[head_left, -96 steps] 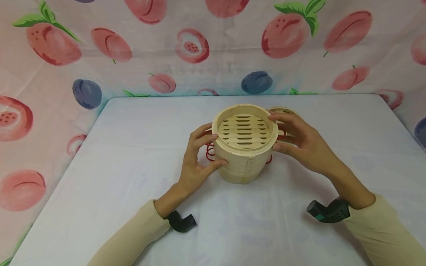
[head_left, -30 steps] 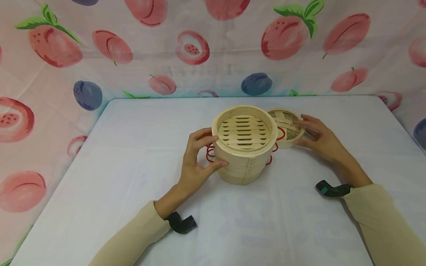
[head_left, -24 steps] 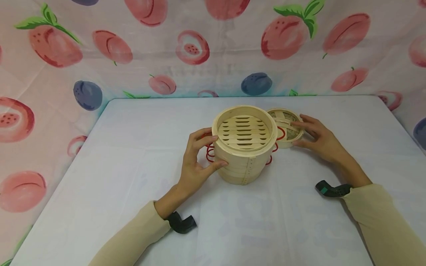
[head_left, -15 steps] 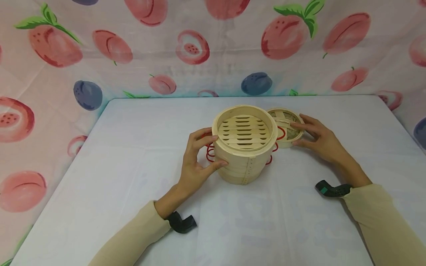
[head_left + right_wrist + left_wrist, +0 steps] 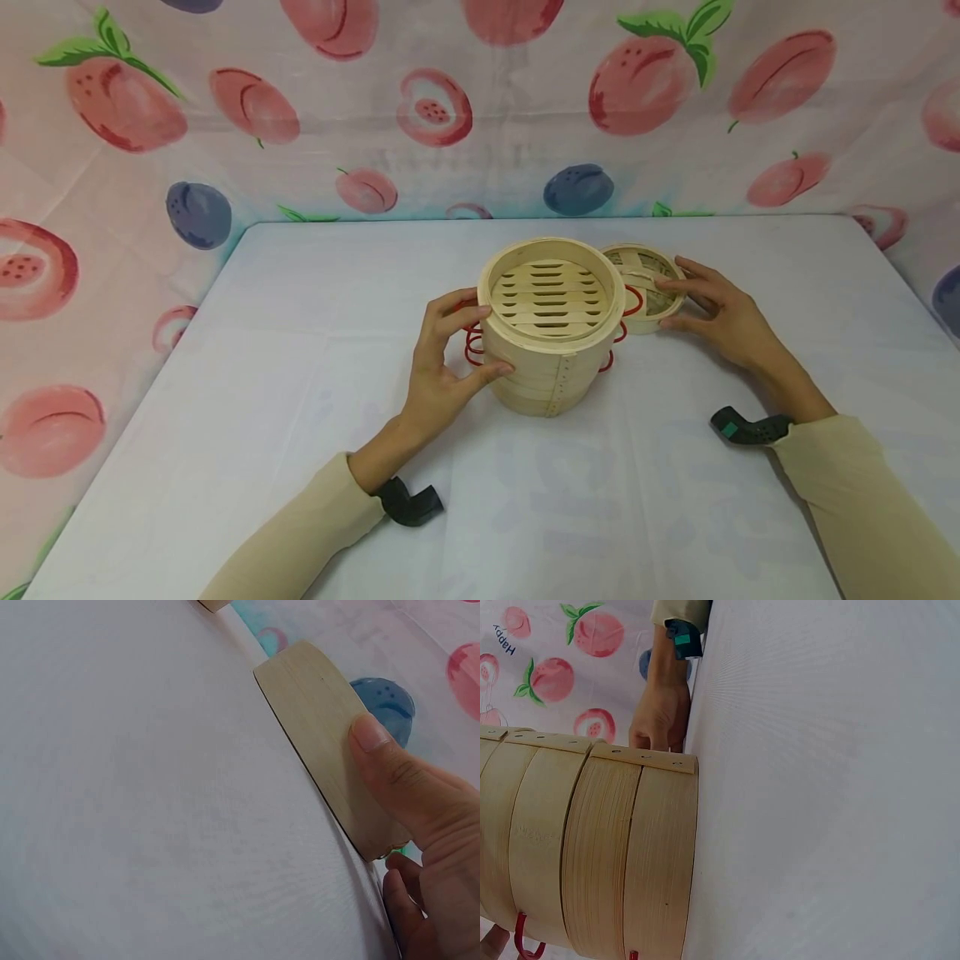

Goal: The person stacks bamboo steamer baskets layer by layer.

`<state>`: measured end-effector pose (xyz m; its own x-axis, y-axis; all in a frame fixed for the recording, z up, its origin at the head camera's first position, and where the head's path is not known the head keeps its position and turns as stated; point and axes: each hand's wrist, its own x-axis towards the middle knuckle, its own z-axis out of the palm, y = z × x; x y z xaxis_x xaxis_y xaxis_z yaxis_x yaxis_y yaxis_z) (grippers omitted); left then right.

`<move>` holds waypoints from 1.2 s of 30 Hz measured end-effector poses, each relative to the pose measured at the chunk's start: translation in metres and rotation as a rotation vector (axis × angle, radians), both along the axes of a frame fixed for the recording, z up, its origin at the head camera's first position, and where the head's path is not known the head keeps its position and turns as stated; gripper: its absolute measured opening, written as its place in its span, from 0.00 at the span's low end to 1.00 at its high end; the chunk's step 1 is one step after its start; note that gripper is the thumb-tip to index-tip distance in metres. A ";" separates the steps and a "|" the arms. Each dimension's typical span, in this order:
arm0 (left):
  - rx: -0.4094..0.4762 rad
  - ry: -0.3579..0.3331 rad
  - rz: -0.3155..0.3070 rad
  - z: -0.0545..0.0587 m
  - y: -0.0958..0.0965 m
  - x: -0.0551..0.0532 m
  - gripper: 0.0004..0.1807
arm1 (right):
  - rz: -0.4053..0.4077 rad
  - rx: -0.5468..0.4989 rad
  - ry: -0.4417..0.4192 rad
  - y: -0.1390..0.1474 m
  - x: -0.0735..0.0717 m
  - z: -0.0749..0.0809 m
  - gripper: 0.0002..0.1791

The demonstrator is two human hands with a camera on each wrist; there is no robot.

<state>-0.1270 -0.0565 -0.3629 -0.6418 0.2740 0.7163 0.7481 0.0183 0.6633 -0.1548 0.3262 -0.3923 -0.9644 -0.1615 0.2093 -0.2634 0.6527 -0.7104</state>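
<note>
A stack of bamboo steamer baskets stands upright on the table in the head view, its slatted top tier uncovered and red loops on its sides. My left hand grips the stack's left side, thumb in front and fingers near the rim. Behind the stack to the right lies the round woven bamboo steamer lid, partly hidden by the stack. My right hand holds the lid's right edge; the right wrist view shows the thumb on the lid's side wall. The left wrist view shows the stacked tiers close up.
A white cloth covers the table. At the back and left hangs a curtain printed with fruit. Black wrist devices sit on both forearms, low over the table.
The right hand has left the stack's right rim and gone to the lid behind it. Over the last second it has shifted only slightly left. The left hand and stack have stayed in place.
</note>
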 end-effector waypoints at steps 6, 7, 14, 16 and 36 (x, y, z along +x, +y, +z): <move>0.007 0.005 -0.001 0.000 -0.001 0.000 0.31 | -0.039 -0.041 -0.045 -0.002 0.001 0.000 0.23; 0.008 0.003 -0.002 0.000 -0.001 0.000 0.31 | -0.049 -0.038 -0.054 -0.002 0.001 0.000 0.22; 0.004 -0.006 -0.001 0.000 -0.001 0.001 0.31 | -0.091 -0.006 -0.070 -0.004 0.001 0.001 0.18; 0.004 -0.006 -0.002 0.001 -0.001 0.002 0.31 | -0.092 -0.017 -0.061 -0.005 0.001 0.001 0.17; 0.010 0.002 -0.010 0.000 0.000 0.000 0.31 | -0.085 -0.276 0.075 -0.006 0.007 0.039 0.13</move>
<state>-0.1269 -0.0566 -0.3627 -0.6374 0.2734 0.7204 0.7497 0.0043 0.6617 -0.1477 0.3206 -0.3535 -0.9521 -0.0079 0.3057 -0.2750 0.4592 -0.8447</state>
